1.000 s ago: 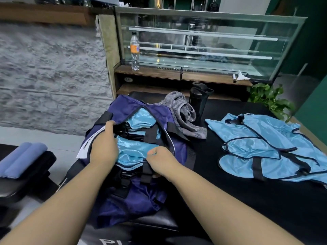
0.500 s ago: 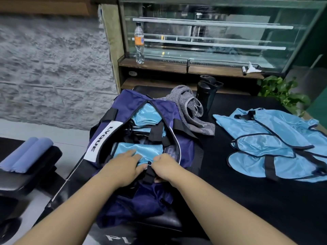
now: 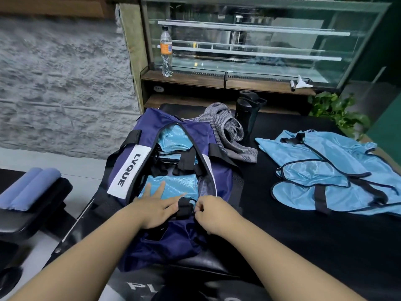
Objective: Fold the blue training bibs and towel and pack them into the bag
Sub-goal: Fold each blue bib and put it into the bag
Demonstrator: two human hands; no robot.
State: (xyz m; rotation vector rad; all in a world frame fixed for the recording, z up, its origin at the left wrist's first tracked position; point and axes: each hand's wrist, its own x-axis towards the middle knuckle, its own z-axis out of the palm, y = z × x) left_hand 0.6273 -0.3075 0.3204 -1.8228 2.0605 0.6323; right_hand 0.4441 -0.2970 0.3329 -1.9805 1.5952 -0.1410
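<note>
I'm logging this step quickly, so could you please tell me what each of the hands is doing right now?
Left hand: open, fingers flat on the bib in the bag.
Right hand: curled at the bag's edge; what it grips cannot be told.

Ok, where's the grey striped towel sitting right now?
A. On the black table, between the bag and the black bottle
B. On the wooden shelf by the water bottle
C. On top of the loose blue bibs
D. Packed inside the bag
A: the grey striped towel lies crumpled on the black table, just right of the open bag and beside the black bottle, apart from the loose blue bibs.
</note>
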